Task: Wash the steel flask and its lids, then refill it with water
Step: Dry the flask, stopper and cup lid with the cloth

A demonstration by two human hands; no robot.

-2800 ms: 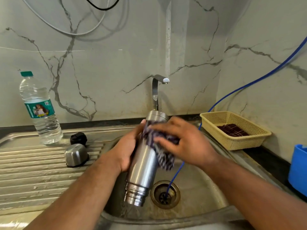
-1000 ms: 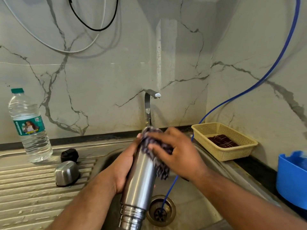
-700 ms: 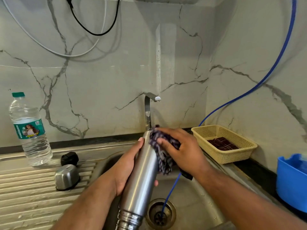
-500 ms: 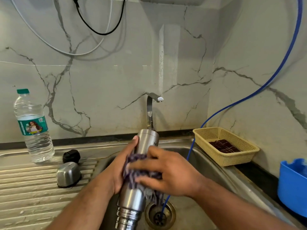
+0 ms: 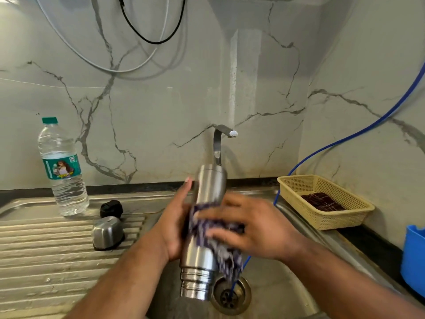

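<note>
The flask (image 5: 208, 192) is smooth satin steel, the rag (image 5: 226, 256) woven cloth, the bottle (image 5: 64, 180) clear plastic, the basket (image 5: 333, 217) perforated plastic.

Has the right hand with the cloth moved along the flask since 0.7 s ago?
Yes. The right hand and cloth slid from the flask end by the tap toward the drain, now at mid-body.
</note>
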